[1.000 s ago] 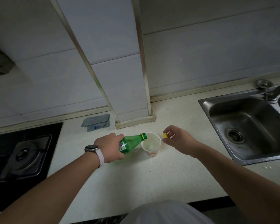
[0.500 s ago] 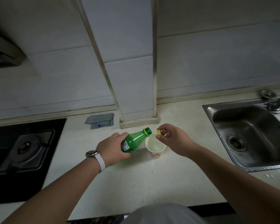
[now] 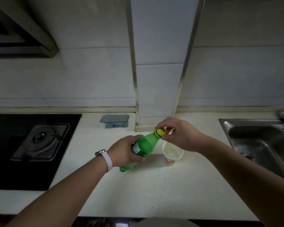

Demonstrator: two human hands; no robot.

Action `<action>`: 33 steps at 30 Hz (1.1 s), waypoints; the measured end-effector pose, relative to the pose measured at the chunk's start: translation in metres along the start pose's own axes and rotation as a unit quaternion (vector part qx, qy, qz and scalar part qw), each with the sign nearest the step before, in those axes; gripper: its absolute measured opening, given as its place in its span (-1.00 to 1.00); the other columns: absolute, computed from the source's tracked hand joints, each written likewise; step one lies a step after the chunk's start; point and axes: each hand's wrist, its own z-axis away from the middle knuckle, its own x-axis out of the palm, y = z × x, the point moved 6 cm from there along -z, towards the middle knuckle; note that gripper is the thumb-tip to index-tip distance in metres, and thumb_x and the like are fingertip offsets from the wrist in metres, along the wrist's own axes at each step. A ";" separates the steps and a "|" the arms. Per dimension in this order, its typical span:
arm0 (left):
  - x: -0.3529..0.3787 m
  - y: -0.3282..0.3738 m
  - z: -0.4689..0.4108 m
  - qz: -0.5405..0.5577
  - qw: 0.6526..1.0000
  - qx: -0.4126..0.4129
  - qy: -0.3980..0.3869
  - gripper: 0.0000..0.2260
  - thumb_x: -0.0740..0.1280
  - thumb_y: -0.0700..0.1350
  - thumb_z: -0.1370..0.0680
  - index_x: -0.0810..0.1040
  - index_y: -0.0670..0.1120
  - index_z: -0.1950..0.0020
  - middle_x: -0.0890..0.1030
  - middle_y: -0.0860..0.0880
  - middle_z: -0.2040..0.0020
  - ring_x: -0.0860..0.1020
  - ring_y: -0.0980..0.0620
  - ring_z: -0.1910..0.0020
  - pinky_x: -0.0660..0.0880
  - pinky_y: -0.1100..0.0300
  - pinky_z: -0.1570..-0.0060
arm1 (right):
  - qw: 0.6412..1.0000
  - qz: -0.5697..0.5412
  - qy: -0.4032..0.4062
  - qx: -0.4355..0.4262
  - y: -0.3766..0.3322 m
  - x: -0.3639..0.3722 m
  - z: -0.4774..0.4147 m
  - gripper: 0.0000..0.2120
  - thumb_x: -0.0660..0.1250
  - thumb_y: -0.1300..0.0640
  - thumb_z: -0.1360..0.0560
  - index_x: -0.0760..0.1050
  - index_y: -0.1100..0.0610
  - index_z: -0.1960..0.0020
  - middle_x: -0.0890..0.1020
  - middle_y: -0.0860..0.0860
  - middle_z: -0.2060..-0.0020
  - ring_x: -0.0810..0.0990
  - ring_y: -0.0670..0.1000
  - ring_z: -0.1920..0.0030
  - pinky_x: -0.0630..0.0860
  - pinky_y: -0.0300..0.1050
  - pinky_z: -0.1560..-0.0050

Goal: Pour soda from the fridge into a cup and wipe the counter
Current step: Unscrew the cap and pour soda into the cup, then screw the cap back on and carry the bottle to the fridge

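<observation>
My left hand (image 3: pixel 125 150) grips a green soda bottle (image 3: pixel 143 145) by its body, tilted with the neck pointing up and to the right. My right hand (image 3: pixel 179 133) holds the yellow cap (image 3: pixel 160 132) on the bottle's mouth with its fingertips. A white paper cup (image 3: pixel 171 154) with a red pattern stands upright on the pale counter (image 3: pixel 154 190), just right of the bottle and under my right wrist. There is pale liquid in the cup.
A folded grey cloth (image 3: pixel 115 121) lies by the back wall. A black gas hob (image 3: pixel 33 145) fills the left side. A steel sink (image 3: pixel 261 145) lies at the right. A tiled column (image 3: pixel 157 95) rises behind the cup.
The bottle has come off the cup's rim and tipped back up. My right hand brought the yellow cap from beside the cup onto the bottle's mouth.
</observation>
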 end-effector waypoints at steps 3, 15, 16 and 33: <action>-0.005 -0.006 0.003 0.012 1.000 -0.001 -0.008 -0.38 0.57 0.04 -0.28 0.45 0.27 -0.29 0.60 0.19 -0.09 0.57 0.19 -0.02 0.56 0.10 -0.08 | 0.995 0.093 -0.042 -0.018 -0.018 -0.001 -0.010 -0.79 0.40 0.01 -0.52 0.57 -0.09 -0.14 0.59 -0.16 0.05 0.52 -0.15 0.12 0.47 -0.25 0.13; -0.022 -0.028 0.013 0.047 0.999 0.014 -0.018 -0.36 0.59 -0.01 -0.33 0.44 0.24 -0.34 0.59 0.23 -0.09 0.53 0.34 0.01 0.46 0.40 0.08 | 1.000 0.022 -0.010 -0.019 -0.048 0.020 -0.023 -0.73 0.31 -0.11 -0.54 0.49 -0.13 -0.22 0.47 -0.21 -0.11 0.54 -0.16 -0.01 0.53 -0.20 -0.03; -0.025 -0.030 0.014 0.046 0.999 0.015 -0.019 -0.36 0.59 -0.01 -0.33 0.43 0.23 -0.35 0.59 0.23 -0.09 0.53 0.35 0.01 0.45 0.42 0.09 | 0.999 0.035 -0.029 -0.022 -0.050 0.021 -0.022 -0.76 0.37 0.03 -0.54 0.50 -0.15 -0.18 0.50 -0.20 -0.09 0.54 -0.16 -0.01 0.53 -0.23 -0.02; -0.029 -0.040 0.021 -0.013 0.997 0.058 -0.042 -0.32 0.58 0.04 -0.31 0.40 0.21 -0.39 0.58 0.14 -0.15 0.55 0.12 -0.05 0.53 0.17 -0.05 | 0.993 0.090 -0.008 0.074 -0.048 0.043 -0.004 -0.79 0.29 -0.05 -0.58 0.55 0.03 -0.13 0.56 -0.16 0.14 0.53 -0.15 0.15 0.47 -0.24 0.18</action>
